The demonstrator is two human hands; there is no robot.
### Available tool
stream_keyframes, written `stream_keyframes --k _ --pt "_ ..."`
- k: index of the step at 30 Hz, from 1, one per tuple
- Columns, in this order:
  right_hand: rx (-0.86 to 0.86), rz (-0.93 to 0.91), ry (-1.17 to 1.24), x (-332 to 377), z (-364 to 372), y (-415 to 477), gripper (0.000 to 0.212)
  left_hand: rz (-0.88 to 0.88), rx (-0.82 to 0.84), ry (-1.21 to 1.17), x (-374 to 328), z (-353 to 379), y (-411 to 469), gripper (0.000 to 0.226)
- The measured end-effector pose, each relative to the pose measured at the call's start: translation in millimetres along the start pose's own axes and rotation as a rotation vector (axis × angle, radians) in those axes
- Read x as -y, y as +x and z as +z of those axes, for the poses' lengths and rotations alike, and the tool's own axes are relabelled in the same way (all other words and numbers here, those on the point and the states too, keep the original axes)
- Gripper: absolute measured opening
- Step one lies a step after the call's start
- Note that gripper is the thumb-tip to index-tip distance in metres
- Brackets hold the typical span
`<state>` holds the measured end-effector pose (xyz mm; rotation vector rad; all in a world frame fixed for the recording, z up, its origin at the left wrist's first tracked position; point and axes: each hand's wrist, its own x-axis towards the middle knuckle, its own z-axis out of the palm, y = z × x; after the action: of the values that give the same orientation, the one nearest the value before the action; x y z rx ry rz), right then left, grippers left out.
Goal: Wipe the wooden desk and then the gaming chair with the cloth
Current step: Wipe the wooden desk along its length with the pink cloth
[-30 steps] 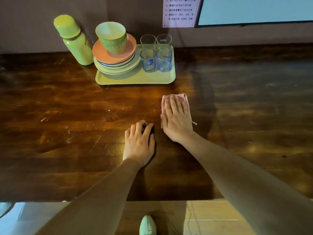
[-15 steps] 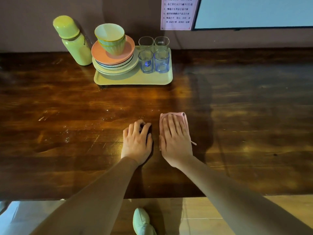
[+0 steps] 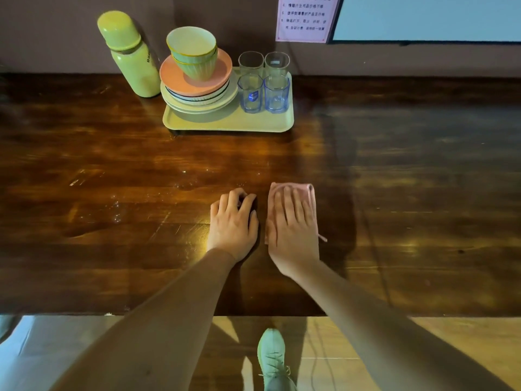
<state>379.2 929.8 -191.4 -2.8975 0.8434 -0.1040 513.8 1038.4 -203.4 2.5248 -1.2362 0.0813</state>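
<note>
Two hands lie side by side in the middle of the tabletop (image 3: 423,193). The right hand (image 3: 293,230) is flat, its grip wide, with straight fingers pressing the pink cloth (image 3: 306,190) down on the wood. A second ago the cloth was just below the tray (image 3: 225,124). Now it has slid back toward the bottom of the frame, well apart from the tray. The left hand (image 3: 232,230) has stayed put, fingers loosely bent, holding nothing. Lots of bare wood lies left and right. The near edge runs across the lower frame.
</note>
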Motion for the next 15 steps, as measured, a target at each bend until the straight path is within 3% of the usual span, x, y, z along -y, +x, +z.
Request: stream_keyframes --k 4,15 --pt "0.013 -0.005 -0.004 5 1 -12 0.065 -0.011 -0.012 0.017 0 3 -1 0.038" --pt "0.066 -0.01 -0.01 -14 -10 68 0.07 0.0 0.018 -0.009 0 -3 1 0.039"
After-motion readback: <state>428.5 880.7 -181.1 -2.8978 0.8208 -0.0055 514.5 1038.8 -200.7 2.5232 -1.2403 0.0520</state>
